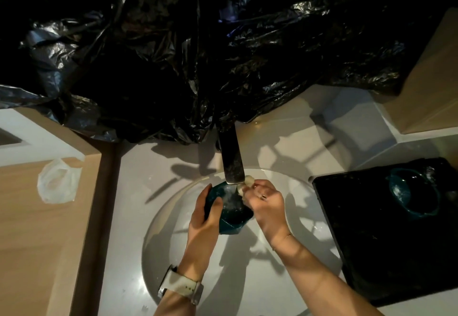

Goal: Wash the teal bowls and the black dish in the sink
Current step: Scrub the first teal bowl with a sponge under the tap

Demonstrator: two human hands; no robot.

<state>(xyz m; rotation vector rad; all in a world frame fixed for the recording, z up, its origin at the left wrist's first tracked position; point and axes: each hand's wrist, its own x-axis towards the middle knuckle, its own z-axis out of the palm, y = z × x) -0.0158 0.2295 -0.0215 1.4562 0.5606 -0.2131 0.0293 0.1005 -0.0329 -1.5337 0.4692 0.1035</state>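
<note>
A teal bowl [233, 213] is held over the round white sink [173, 249], right under the dark tap [231, 157] with water running into it. My left hand [205, 219] grips the bowl's left side. My right hand [266, 204] pinches a pale sponge or cloth [245, 185] at the bowl's far rim. On the right counter lies the black dish [386, 236], flat and square. A second teal bowl [412, 193] rests on its far part, with foam on it.
Crumpled black plastic sheeting [198, 55] covers the back above the tap. A wooden surface [37, 229] with a white plastic bag [58, 182] on it lies to the left. A wooden block [431, 88] stands at the back right.
</note>
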